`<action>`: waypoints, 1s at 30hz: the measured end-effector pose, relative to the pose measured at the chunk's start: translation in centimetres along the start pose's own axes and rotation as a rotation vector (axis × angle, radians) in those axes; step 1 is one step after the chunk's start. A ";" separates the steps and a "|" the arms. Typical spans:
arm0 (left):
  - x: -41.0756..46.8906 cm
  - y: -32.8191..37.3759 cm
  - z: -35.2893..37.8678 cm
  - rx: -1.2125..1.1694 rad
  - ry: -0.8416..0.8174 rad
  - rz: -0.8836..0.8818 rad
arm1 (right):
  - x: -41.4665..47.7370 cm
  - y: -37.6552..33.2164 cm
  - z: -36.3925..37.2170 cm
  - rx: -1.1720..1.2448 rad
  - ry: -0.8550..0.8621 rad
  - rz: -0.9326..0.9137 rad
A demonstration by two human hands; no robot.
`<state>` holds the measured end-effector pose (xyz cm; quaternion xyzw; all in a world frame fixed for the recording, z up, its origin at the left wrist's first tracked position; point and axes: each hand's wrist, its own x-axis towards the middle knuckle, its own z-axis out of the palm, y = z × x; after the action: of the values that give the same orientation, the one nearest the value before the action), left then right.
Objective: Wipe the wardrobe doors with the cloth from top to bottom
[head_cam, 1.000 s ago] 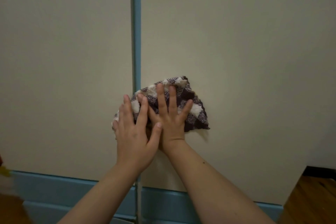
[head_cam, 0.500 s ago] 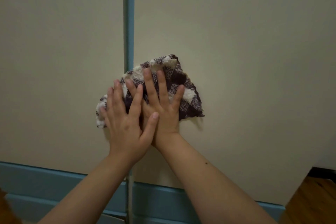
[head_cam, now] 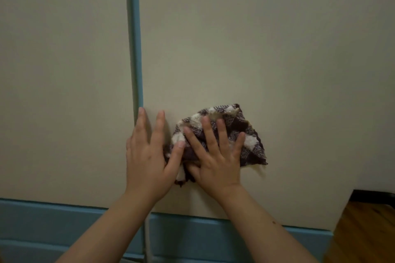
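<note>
While only the head view is on hand, it shows enough: the right hand (head_cam: 214, 156) lies flat with fingers spread, pressing the checked cloth (head_cam: 239, 134) against the right wardrobe door (head_cam: 256, 49), low on the panel and a little right of the blue centre strip (head_cam: 134, 49). The left hand (head_cam: 149, 156) is also open and flat, fingers extended — most of it rests on bare door beside the cloth, with only its thumb (head_cam: 177, 151) touching the cloth's left edge. Neither hand pinches anything; both just press.

Step in hand, as I judge it: finishing the bottom stretch of the right door. To do it well, keep the palm flat so the bunched cloth stays under it, bring the left hand back onto the fabric rather than bare panel, and carry the stroke down to the blue base trim (head_cam: 213, 235) without lifting. The cloth is crumpled, so spreading it would cover more per pass — overlap strokes toward the door's right edge.

Count: two hands, one cloth, two door panels in view (left door (head_cam: 64, 70) and right), one vertical strip, one base trim band, one patch of wooden floor (head_cam: 367, 230) at lower right.
</note>
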<state>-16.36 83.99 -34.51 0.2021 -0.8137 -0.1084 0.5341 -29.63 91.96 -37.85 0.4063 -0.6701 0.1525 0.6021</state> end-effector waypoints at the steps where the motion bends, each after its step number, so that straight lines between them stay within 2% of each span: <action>1: -0.3 0.3 0.2 -0.003 -0.005 -0.010 | -1.0 1.2 -0.2 -0.011 -0.006 -0.011; 10: -0.8 0.7 1.5 0.094 -0.093 -0.084 | -7.1 11.0 -2.0 -0.090 -0.073 0.013; 15: -1.0 0.5 2.1 0.142 -0.110 -0.091 | -9.3 15.2 -3.2 -0.095 -0.103 0.099; 18: -1.1 0.5 2.3 0.150 -0.117 -0.098 | -10.3 17.3 -3.9 -0.078 -0.115 0.211; 27: -0.9 1.1 2.2 0.116 -0.106 -0.100 | -11.8 18.0 -4.2 0.096 -0.086 0.493; 30: -1.0 1.1 2.0 0.113 -0.128 -0.093 | -15.2 17.3 -4.0 0.101 -0.146 0.490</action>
<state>-18.09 85.30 -35.72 0.2622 -0.8407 -0.0999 0.4632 -40.35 110.96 -46.12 0.2713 -0.7818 0.2976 0.4760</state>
